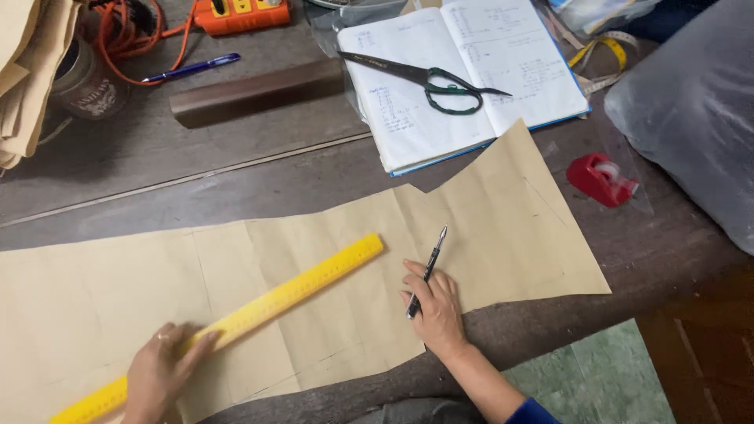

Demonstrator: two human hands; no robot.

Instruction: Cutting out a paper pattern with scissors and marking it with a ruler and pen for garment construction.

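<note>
The left hand (pixel 161 375) lay flat, fingers spread and pressing down on the lower end of the yellow ruler (pixel 236 322), which ran diagonally from seven o'clock up toward one o'clock across the tan pattern paper (pixel 330 259). That paper lay across the grey worktable (pixel 259 169), pencil lines faint on its right half. At the ruler's three o'clock, apart from its tip, the right hand (pixel 433 308) rested on the paper, fingers pinching a dark pen (pixel 426 271) with its tip aimed up at one o'clock, off the ruler's edge. By my reading the ruler was being lined up for a stroke; drawing it would call for a steady ruler and the pen brought to its edge. At twelve o'clock, black scissors (pixel 428 78) lay on an open notebook (pixel 463 71); a red tape dispenser (pixel 601 179) sat at three.
</note>
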